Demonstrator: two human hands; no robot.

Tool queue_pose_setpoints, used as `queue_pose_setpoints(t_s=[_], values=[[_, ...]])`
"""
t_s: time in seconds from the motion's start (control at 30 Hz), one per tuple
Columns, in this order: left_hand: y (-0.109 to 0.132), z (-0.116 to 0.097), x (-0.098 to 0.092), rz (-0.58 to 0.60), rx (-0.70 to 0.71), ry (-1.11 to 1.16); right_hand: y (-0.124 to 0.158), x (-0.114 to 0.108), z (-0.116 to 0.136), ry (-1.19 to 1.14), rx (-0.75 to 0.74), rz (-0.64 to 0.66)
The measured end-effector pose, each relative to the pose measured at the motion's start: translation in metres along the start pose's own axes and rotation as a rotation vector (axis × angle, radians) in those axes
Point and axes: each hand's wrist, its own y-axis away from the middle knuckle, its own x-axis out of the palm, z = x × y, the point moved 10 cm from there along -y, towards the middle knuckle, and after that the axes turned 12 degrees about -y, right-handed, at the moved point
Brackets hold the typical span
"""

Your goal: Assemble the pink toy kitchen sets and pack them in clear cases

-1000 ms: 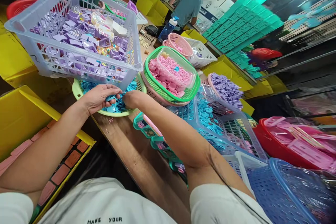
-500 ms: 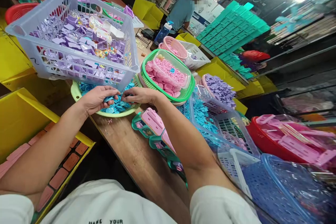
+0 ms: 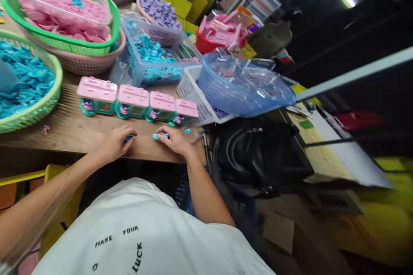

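My left hand (image 3: 120, 142) is over the table near its front edge, its fingers curled around small blue plastic pieces (image 3: 129, 138) that are mostly hidden. To its right, my right hand (image 3: 174, 141) pinches a small turquoise plastic piece (image 3: 156, 136). Just beyond both hands runs a row of several toy cars with pink tops and teal bases (image 3: 133, 96). One loose blue piece (image 3: 187, 130) lies on the tabletop beside my right hand.
A light-green basket of blue pieces (image 3: 48, 107) stands at left, with a green basket of pink parts (image 3: 114, 30) behind it. Clear and blue baskets (image 3: 232, 94) line the back. A black bag (image 3: 251, 154) sits right of the table. A tiny pink part (image 3: 46, 129) lies at left.
The view has swung to the right. Both hands have left the basket of blue pieces and moved apart, to in front of the toy cars, with blue pieces in them.
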Motion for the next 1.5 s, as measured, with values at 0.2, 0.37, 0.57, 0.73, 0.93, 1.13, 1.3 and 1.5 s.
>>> queue_pose_setpoints(t_s=[0.2,0.37,0.57,0.73,0.93,1.13,1.3,1.5], values=[[-0.055,-0.032,0.068,-0.002,0.163,-0.311,0.038,-0.04,-0.051,-0.055,-0.105,-0.265],[-0.059,-0.058,0.064,-0.013,0.172,-0.394,0.059,-0.056,-0.064,-0.112,-0.191,-0.314],[-0.069,-0.083,0.089,0.075,0.179,-0.44,0.065,-0.047,-0.053,-0.043,-0.252,-0.333],[-0.076,-0.077,0.083,0.066,0.126,-0.46,0.066,-0.053,-0.057,-0.047,-0.191,-0.402],[-0.094,-0.081,0.081,0.03,0.145,-0.422,0.036,-0.051,-0.047,0.18,-0.027,-0.39],[-0.106,-0.088,0.076,-0.039,0.034,-0.084,0.036,-0.068,-0.047,-0.099,-0.048,-0.551],[-0.135,-0.082,0.089,0.019,-0.202,0.586,0.053,-0.102,-0.037,-0.415,-0.239,-0.836],[-0.205,-0.108,0.081,0.025,-0.117,0.434,0.05,-0.156,-0.043,-0.209,-0.272,-1.046]])
